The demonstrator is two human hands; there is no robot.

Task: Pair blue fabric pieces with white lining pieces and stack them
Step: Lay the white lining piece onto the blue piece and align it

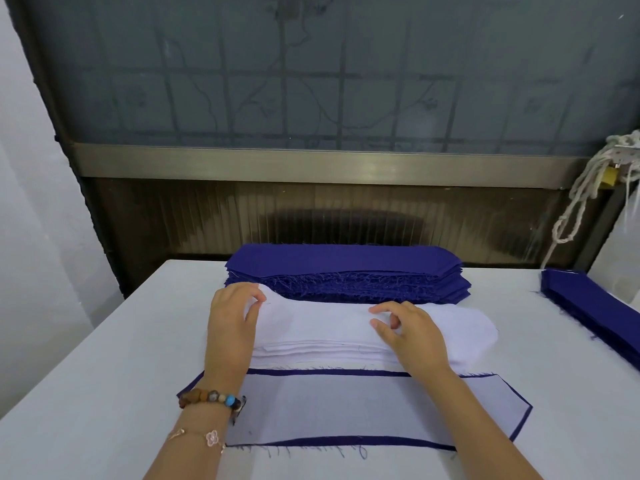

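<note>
Since the lining (346,323) looks thin and limp, both hands, left (232,320) and right (412,332), fingers loosely apart, should pinch only the top sheet's ends.

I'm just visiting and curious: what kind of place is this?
Probably a garment sewing workshop. A white worktable holds a tall stack of cut blue fabric pieces, a pile of white lining pieces, and one finished pair laid in front.
</note>
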